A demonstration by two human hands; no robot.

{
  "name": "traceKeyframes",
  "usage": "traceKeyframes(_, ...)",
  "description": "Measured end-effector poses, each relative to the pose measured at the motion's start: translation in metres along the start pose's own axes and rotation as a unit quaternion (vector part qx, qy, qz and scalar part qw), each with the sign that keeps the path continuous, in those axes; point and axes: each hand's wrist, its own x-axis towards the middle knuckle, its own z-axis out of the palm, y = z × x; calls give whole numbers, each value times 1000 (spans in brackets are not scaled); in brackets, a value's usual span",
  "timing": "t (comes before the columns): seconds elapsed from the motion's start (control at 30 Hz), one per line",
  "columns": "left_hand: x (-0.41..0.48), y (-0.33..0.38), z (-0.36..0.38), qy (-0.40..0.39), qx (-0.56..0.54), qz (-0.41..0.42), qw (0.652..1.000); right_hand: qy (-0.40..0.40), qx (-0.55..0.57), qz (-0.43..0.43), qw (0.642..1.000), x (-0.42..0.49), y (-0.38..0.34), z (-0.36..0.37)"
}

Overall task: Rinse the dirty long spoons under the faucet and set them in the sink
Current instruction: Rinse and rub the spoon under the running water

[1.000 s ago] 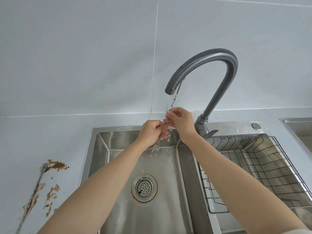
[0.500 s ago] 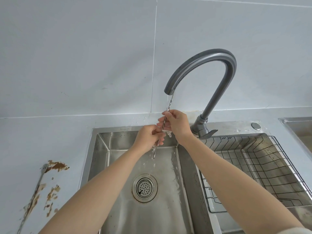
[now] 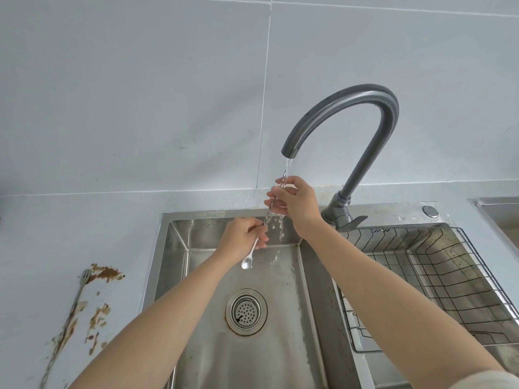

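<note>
A thin long metal spoon (image 3: 250,254) hangs tilted under the running grey faucet (image 3: 362,108), bowl end down over the steel sink (image 3: 283,346). My left hand (image 3: 241,240) pinches its lower handle just above the bowl. My right hand (image 3: 295,202) grips the upper handle in the water stream, and its fingers hide the top end. A dirty long-handled fork (image 3: 73,307) lies on the counter at the left among brown smears.
A black wire rack (image 3: 438,279) sits in the right basin. The faucet lever (image 3: 348,221) points right at the base. A round drain strainer (image 3: 246,311) lies in the left basin's floor. Another basin's edge (image 3: 497,209) shows far right.
My hands have spread apart along the spoon: the left slid down toward the bowl, the right rose toward the spout. The spoon's bowl now shows below my left hand.
</note>
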Motion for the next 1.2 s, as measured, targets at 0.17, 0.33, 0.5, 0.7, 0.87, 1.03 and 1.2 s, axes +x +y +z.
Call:
traceKeyframes(0.17,-5,-3,2,-18,15,-2,1000,7,66,18,998,-3,-1,0)
traceKeyframes(0.33,-12,-5,2,-19,32,13,999,29,25,38,999,-4,-1,1)
traceKeyframes(0.5,-16,-10,-1,-3,35,14,999,35,57,19,998,-5,-3,-2)
traceKeyframes(0.7,-22,-15,-4,4,64,7,998,42,96,30,994,-8,-7,-2)
traceKeyframes(0.87,-29,-17,-9,-9,85,1,996,38,90,38,995,-9,-4,2)
traceKeyframes(1.03,-40,-15,-18,-10,118,-7,993,31,120,35,992,-8,-5,3)
traceKeyframes(1.2,-53,-13,-25,1,151,-16,988,36,83,70,993,-9,-4,7)
